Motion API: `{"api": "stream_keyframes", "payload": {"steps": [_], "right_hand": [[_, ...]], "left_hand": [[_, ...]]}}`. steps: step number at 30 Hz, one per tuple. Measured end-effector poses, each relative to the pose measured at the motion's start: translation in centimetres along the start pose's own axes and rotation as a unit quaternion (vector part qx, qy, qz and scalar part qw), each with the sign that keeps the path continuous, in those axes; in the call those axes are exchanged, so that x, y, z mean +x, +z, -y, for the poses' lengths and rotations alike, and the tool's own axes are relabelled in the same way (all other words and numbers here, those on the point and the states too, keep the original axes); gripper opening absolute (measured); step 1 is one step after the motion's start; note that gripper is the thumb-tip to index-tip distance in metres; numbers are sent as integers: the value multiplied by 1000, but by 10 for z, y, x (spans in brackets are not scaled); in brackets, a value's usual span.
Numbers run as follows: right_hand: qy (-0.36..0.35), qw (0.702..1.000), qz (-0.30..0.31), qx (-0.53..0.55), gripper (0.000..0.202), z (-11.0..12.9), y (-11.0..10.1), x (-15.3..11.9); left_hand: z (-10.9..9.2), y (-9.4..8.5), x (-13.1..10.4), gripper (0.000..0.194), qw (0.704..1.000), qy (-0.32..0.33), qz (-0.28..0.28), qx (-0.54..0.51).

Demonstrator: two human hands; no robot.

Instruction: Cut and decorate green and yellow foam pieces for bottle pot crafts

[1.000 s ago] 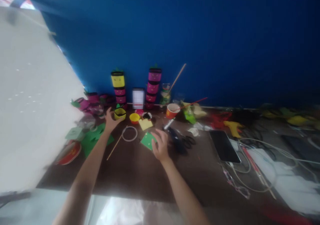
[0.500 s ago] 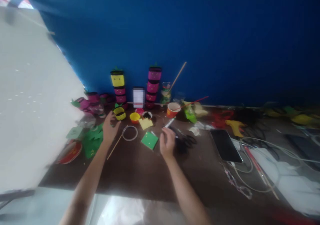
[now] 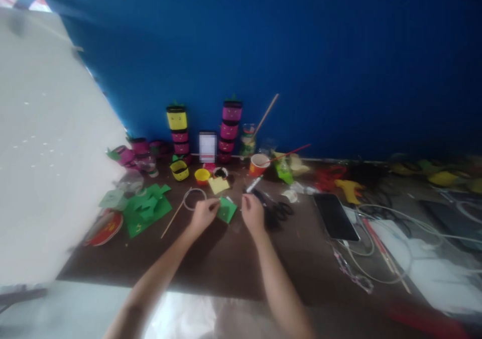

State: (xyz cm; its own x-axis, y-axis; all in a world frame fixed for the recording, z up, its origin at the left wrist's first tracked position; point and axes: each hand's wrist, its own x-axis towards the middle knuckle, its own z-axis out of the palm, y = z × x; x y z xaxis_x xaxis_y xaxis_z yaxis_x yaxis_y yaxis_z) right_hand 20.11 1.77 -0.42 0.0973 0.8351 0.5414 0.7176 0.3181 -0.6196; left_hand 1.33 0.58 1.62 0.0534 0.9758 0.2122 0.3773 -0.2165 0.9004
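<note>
My left hand point(image 3: 204, 214) is closed at the left corner of a small green square point(image 3: 228, 210); its fingertips are pressed together, and what they hold is too small to make out. To the right of the square, my right hand point(image 3: 253, 212) has its fingers drawn together near the white marker point(image 3: 255, 184), with nothing clearly visible in them. Behind the square lies a pale yellow paper point(image 3: 218, 185). A yellow ring with a black rim point(image 3: 179, 170) stands farther back on the left. A clear round loop point(image 3: 187, 198) and a thin stick point(image 3: 172, 220) lie beside my left hand.
Green sheets point(image 3: 146, 209) and a red round packet point(image 3: 106, 229) lie left. Stacked purple and yellow containers point(image 3: 176, 119) stand at the back near a paper cup point(image 3: 258, 165). Black scissors point(image 3: 283, 211), a dark phone point(image 3: 336, 217), cables and a yellow glue gun point(image 3: 350, 190) are right.
My left hand has moved right and toward me, from beside the yellow ring to the green square, and its fingers have closed. My right hand has barely moved.
</note>
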Motion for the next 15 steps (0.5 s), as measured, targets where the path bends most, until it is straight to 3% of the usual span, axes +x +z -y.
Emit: {"api": "stream_keyframes", "payload": {"steps": [5, 10, 15], "right_hand": [[-55, 998, 35, -14, 20, 9, 7, -3], [-84, 995, 54, -23, 18, 13, 16, -7], [-80, 995, 49, -22, 17, 14, 19, -6]], "left_hand": [[2, 4, 5, 26, 1000, -3, -7, 20], [3, 6, 3, 16, 999, -9, -27, 37], [-1, 3, 12, 19, 993, -36, -95, 68]]}}
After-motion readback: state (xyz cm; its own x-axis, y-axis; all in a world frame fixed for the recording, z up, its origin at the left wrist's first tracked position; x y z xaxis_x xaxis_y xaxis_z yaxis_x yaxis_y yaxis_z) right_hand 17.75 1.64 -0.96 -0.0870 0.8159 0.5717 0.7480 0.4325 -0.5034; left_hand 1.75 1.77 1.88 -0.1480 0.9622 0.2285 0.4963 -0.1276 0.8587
